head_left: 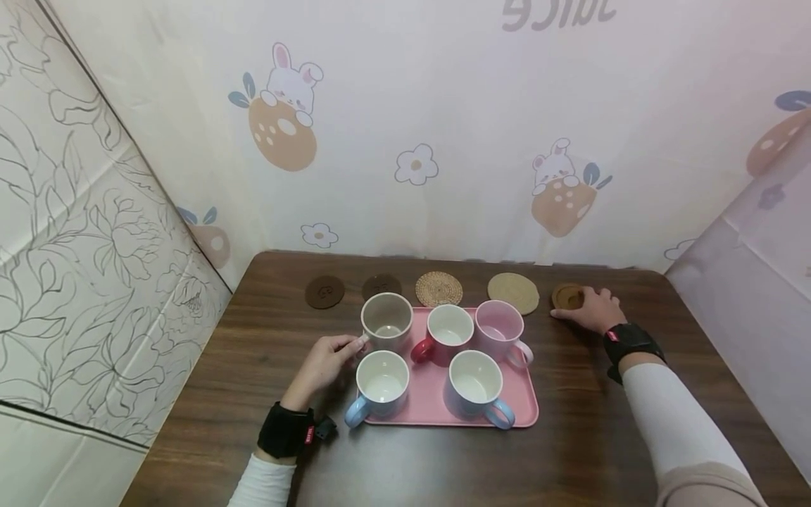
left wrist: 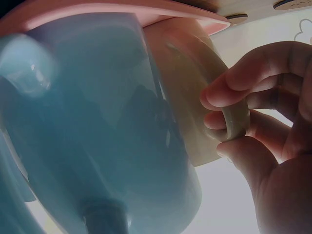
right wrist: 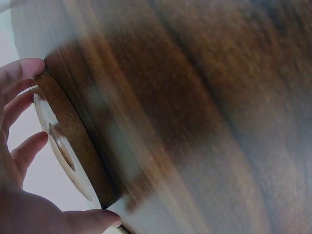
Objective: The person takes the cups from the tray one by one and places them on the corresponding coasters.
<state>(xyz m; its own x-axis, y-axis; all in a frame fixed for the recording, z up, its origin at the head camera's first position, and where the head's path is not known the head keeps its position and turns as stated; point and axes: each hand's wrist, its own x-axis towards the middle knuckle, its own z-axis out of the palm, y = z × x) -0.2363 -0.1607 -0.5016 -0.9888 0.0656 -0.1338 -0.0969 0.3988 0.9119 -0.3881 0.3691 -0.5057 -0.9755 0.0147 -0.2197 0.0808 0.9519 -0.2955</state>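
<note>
Five mugs stand upright on the pink tray (head_left: 526, 412) in front of you, and all of them look empty. At the back sit the beige mug (head_left: 386, 320), the red mug (head_left: 448, 329) and the pink mug (head_left: 499, 327); at the front are two pale blue mugs, one at the left (head_left: 381, 384) and one at the right (head_left: 475, 384). Your left hand (head_left: 323, 366) pinches the beige mug's handle (left wrist: 236, 122) between thumb and fingers, as the left wrist view shows close up, with the mug at the tray's back left corner. Your right hand (head_left: 592, 310) rests on the counter (head_left: 608, 436) to the right of the tray, its fingers curled round the edge of the cork coaster (head_left: 567, 296), which lies flat at the right end of a row. Along the counter's back edge, the row also holds two dark round coasters (head_left: 325, 291), a woven straw coaster (head_left: 438, 289) and a plain tan coaster (head_left: 513, 293).
</note>
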